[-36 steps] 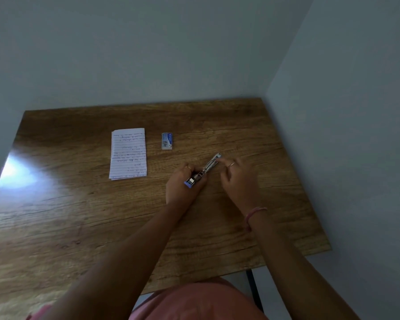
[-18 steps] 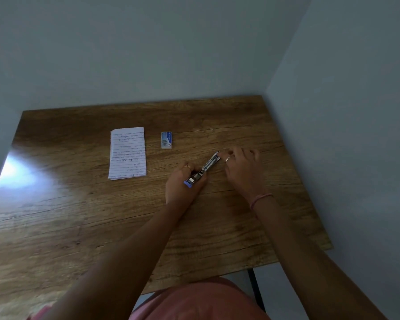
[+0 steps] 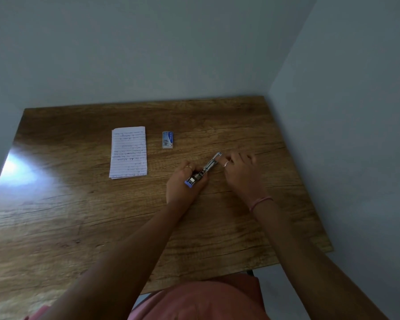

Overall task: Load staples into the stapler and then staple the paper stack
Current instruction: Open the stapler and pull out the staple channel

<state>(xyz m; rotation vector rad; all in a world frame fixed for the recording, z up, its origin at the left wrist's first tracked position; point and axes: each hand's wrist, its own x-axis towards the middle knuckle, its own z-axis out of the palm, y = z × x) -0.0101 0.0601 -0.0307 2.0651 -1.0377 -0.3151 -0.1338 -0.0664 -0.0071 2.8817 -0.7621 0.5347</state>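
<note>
A small metal stapler [image 3: 206, 168] with a blue end lies opened out flat on the wooden table [image 3: 79, 215], its silver rail pointing up and to the right. My left hand [image 3: 185, 183] grips its blue rear end. My right hand [image 3: 239, 168] sits just right of the rail's far tip, fingers bent down toward the table; what they hold is hidden. A small blue and white staple box [image 3: 167, 139] lies behind the stapler. The lined, handwritten paper stack [image 3: 128, 152] lies to the box's left.
The table sits in a corner, with a wall behind it and another along its right edge. A bright glare patch [image 3: 16, 172] marks the left side. My pink clothing [image 3: 201, 299] shows at the bottom.
My right hand has moved away from the stapler's middle to the right, beside the rail's tip. My left hand keeps its grip on the blue end.
</note>
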